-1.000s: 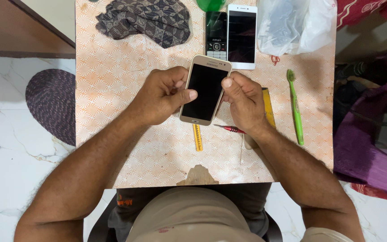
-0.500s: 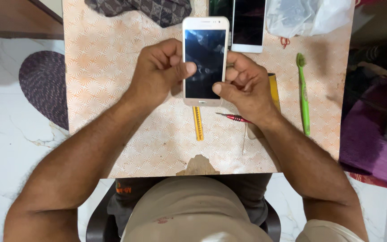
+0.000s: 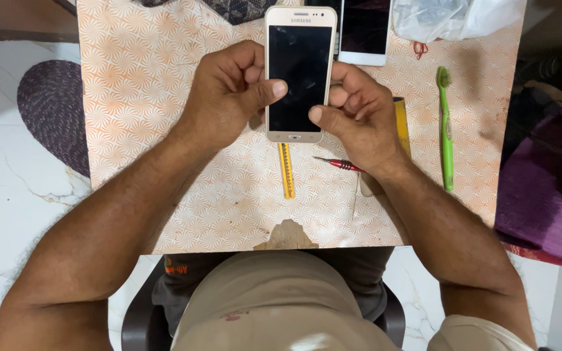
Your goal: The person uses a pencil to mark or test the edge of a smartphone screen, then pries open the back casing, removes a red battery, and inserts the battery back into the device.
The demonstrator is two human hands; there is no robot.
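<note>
We hold a gold-edged smartphone (image 3: 299, 73) with a dark, glossy screen upright over the far middle of the bench (image 3: 138, 130), a band of small print across its top edge. Our left hand (image 3: 229, 97) grips its left side, thumb laid on the glass, and our right hand (image 3: 359, 117) grips the right side, thumb pressing near the lower corner. Under the phone lies a thin yellow strip tool (image 3: 286, 172), and just beside it a red-handled screwdriver (image 3: 338, 163) runs under the right wrist. A white phone (image 3: 364, 31) lies behind, partly hidden. A crumpled clear plastic bag (image 3: 456, 16) sits at the far right corner, a green toothbrush (image 3: 447, 127) along the right edge. The orange-patterned bench top is worn at its near edge; its left half is open.
</note>
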